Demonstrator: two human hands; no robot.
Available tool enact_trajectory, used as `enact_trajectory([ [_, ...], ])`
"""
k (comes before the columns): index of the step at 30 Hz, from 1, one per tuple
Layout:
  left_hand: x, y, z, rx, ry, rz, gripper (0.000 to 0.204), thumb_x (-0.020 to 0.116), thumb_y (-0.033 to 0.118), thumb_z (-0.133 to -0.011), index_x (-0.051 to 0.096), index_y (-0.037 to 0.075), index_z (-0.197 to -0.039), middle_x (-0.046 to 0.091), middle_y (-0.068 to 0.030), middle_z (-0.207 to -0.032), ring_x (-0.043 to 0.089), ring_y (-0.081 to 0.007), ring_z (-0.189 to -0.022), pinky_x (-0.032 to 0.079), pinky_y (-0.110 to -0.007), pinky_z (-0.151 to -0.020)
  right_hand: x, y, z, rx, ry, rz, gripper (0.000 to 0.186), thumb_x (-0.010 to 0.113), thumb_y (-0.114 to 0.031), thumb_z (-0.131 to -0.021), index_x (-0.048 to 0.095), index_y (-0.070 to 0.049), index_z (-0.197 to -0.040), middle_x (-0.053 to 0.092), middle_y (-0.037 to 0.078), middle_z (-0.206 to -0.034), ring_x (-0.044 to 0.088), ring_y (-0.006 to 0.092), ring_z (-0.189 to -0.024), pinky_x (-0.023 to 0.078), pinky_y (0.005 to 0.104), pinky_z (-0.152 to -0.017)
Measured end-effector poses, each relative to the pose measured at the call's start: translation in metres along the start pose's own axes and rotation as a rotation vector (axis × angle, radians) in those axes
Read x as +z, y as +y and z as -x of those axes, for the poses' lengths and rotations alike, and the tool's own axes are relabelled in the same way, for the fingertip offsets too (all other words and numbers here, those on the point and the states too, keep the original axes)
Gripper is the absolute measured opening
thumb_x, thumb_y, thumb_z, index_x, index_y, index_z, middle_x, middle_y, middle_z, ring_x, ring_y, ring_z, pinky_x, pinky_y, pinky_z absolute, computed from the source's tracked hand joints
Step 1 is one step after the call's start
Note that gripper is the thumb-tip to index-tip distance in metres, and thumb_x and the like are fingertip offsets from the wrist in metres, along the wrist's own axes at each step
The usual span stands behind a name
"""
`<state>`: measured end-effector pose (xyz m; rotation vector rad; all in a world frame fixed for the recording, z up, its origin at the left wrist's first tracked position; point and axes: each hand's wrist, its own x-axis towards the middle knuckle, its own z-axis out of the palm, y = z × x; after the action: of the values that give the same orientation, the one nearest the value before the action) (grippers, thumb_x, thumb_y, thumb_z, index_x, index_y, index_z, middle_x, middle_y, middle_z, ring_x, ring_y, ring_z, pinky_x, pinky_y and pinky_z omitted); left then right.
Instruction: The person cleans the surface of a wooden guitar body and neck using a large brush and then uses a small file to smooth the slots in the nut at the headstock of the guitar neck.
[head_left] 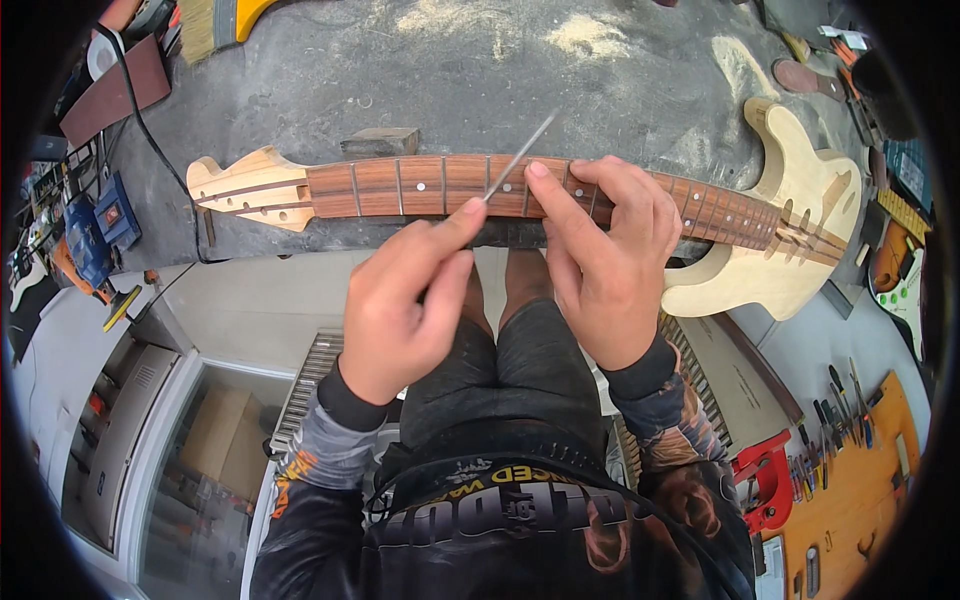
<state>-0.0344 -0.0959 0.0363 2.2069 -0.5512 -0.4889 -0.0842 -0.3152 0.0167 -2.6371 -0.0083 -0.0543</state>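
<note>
An unfinished electric guitar lies across the bench edge, its pale headstock (255, 188) at the left and its bare wooden body (715, 278) at the right. The dark brown fretted neck (375, 188) runs between them, with round pale inlays. My left hand (402, 305) pinches a thin metal file (522, 150) between thumb and forefinger; the file slants up and away over the frets. Over the middle of the neck, my right hand (612, 255) has its index fingertip on the fretboard beside the file. Its other fingers curl over the neck, and the thumb lies at the near edge.
Behind the neck sits a small dark block (380, 141) on the grey bench (450, 85), which carries patches of sawdust. A brush (205, 28) and a blue power sander (88, 240) are at left. Hand tools hang on a wooden board (850, 500) at lower right, near a red clamp (765, 480).
</note>
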Motion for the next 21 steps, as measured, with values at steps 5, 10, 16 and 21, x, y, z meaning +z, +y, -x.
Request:
enact_trajectory([
  [5, 0.002, -0.005, 0.033, -0.590, 0.010, 1.156, 0.039, 0.064, 0.001, -0.109, 0.065, -0.002, -0.148, 0.063, 0.0043, -0.086, 0.059, -0.0061, -0.071, 0.047, -0.027, -0.058, -0.001, 0.001, 0.000, -0.006, 0.005, 0.011, 0.070, 0.080, -0.005, -0.078, 0.074, -0.027, -0.144, 0.059, 0.002, -0.137, 0.054, 0.0290, -0.137, 0.037, 0.0527, -0.113],
  [10, 0.006, 0.007, 0.041, -0.575, 0.035, 1.129, 0.040, 0.066, 0.004, -0.109, 0.065, -0.001, -0.149, 0.060, 0.0037, -0.084, 0.056, -0.0066, -0.068, 0.045, -0.026, -0.058, 0.000, 0.001, -0.001, -0.006, 0.016, 0.011, 0.070, 0.080, -0.005, -0.078, 0.073, -0.028, -0.144, 0.059, 0.002, -0.137, 0.054, 0.0293, -0.137, 0.037, 0.0528, -0.112],
  [16, -0.005, 0.003, -0.010, 0.018, -0.004, 0.024, 0.046, 0.070, -0.004, -0.099, 0.069, 0.003, -0.145, 0.067, -0.0092, -0.089, 0.062, -0.0183, -0.068, 0.052, -0.033, -0.066, 0.001, 0.000, -0.001, -0.003, 0.007, 0.001, 0.070, 0.080, -0.005, -0.078, 0.074, -0.028, -0.143, 0.059, 0.002, -0.137, 0.054, 0.0293, -0.136, 0.037, 0.0530, -0.112],
  [21, 0.003, -0.005, 0.004, 0.013, 0.103, 0.286, 0.044, 0.071, -0.001, -0.102, 0.069, 0.002, -0.146, 0.066, -0.0057, -0.090, 0.060, -0.0145, -0.069, 0.051, -0.031, -0.067, 0.000, 0.000, -0.001, -0.003, 0.007, 0.001, 0.069, 0.080, -0.006, -0.078, 0.074, -0.028, -0.143, 0.060, 0.002, -0.137, 0.054, 0.0298, -0.136, 0.036, 0.0530, -0.112],
])
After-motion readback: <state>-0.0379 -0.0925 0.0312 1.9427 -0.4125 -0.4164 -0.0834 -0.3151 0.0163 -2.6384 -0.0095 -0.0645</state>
